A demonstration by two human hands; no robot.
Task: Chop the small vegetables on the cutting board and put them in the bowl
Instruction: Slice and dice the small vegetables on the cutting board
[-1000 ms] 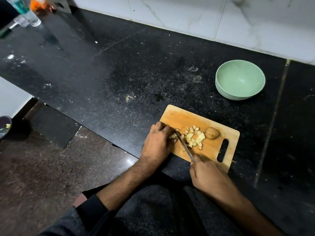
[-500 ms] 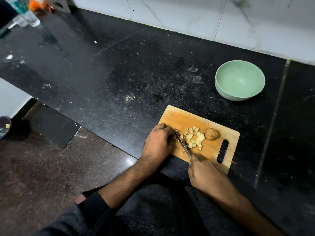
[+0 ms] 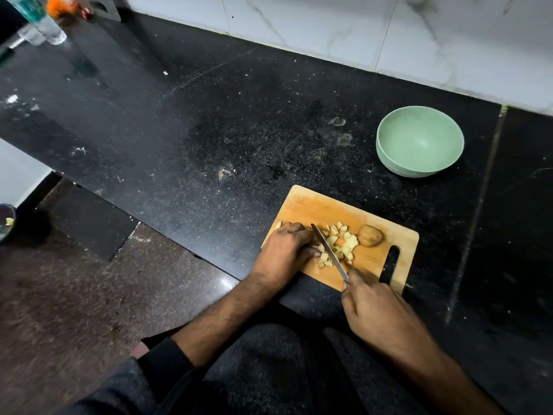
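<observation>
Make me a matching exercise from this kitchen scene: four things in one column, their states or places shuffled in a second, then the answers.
Things:
1. bowl
2. knife
3. whole vegetable
4. left hand

States or places:
A. uncut, on the board beside the chopped pieces
B. held in the right hand
C. empty, on the counter beyond the board
D. resting on the board's left end, left of the blade

Pairs: 1-C, 2-B, 3-A, 4-D
</observation>
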